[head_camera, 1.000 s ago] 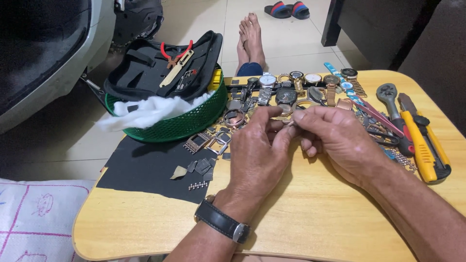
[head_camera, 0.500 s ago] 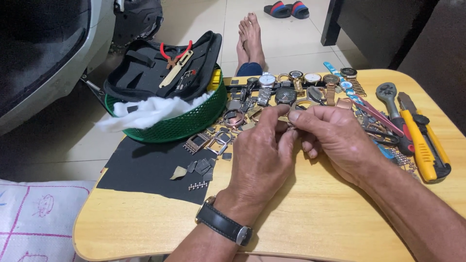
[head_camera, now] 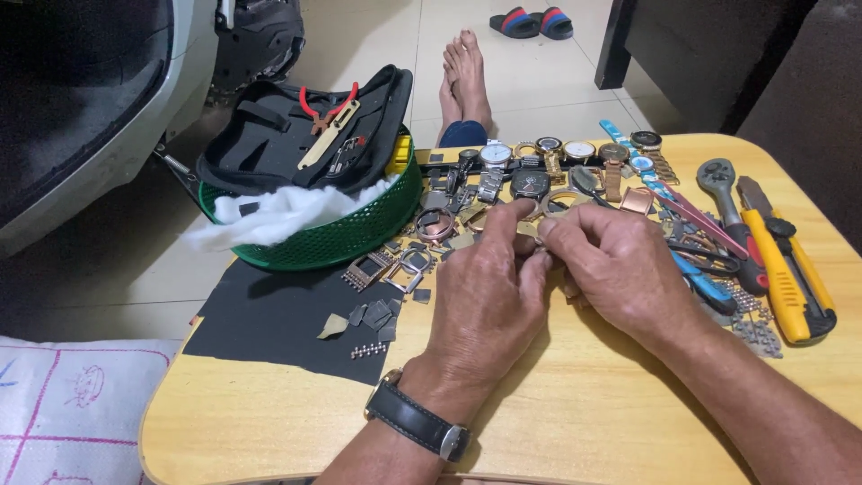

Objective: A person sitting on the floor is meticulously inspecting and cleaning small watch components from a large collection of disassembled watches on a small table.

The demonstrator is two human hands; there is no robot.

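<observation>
Gold-toned, a small watch part [head_camera: 532,232] sits pinched between both hands — left hand [head_camera: 489,301], right hand [head_camera: 620,269] — fingertips meeting above the tabletop [head_camera: 575,422].

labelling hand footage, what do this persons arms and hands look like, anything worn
Both forearms are bare, no sleeves or gloves in view. The left hand has a wristwatch with a dark strap and silver buckle at the wrist. The right hand and its wrist wear nothing; no rings are visible.

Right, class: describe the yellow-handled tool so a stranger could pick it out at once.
Start at the wooden table and go to its right edge, past the hands. The yellow-handled tool lies there, beside the grey ratchet wrench. It alone has a bright yellow and black body.
</observation>
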